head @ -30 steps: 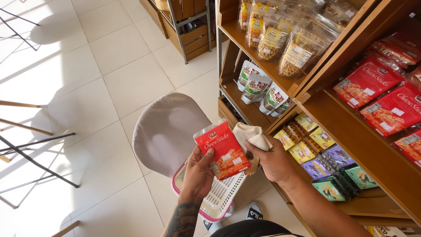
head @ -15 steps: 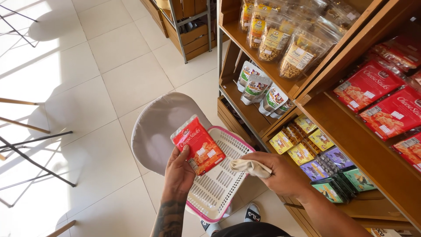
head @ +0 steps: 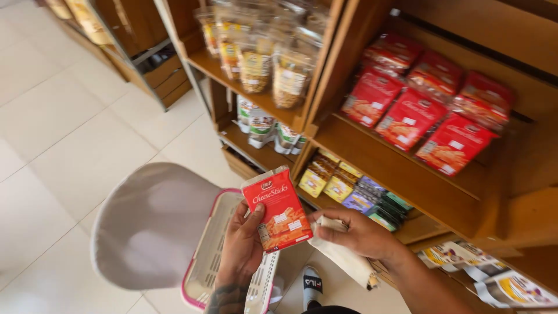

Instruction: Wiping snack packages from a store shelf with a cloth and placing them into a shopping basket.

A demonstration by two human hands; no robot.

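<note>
My left hand (head: 241, 247) holds a red snack packet (head: 278, 210) upright by its lower left edge, above a white basket with a pink rim (head: 204, 256). My right hand (head: 356, 234) grips a folded cream cloth (head: 343, 256) just to the right of the packet, with the fingertips close to its edge. Both hands sit in front of the wooden shelf unit (head: 395, 174). The basket rests on a round grey stool seat (head: 148, 227).
Red snack bags (head: 410, 116) line the upper right shelf. Clear bags of snacks (head: 256, 64) stand on the upper left shelf. Small yellow, purple and green packets (head: 349, 189) lie on a lower shelf. Below are a white tiled floor (head: 70, 128) and my sandal (head: 312, 285).
The view has swung towards the shelves. My left hand has kept the red packet and brought it up and to the right, nearer the cloth in my right hand.
</note>
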